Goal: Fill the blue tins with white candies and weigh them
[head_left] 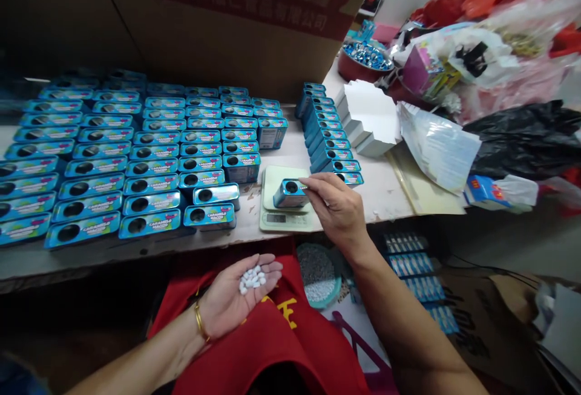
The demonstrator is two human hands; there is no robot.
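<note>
My left hand (240, 295) is palm up above my lap, cupped under a small heap of white candies (252, 279). My right hand (338, 210) has its thumb and fingers pinched at the right end of a blue tin (290, 195), hiding part of its printed top. That tin stands on a pale green scale (285, 221) with a small display at its front, and a dark round hole shows in its lid. Left of the scale stand many similar tins (209, 215) in rows. Another row of blue tins (329, 135) runs behind my right hand.
Behind the tins rises a big cardboard box (227, 38). White folded cartons (370, 114) and a red bowl of blue-wrapped pieces (365, 62) are at the right. Below the table edge sits a teal-rimmed tub (336, 292) of white pieces. Plastic bags (521, 135) crowd the far right.
</note>
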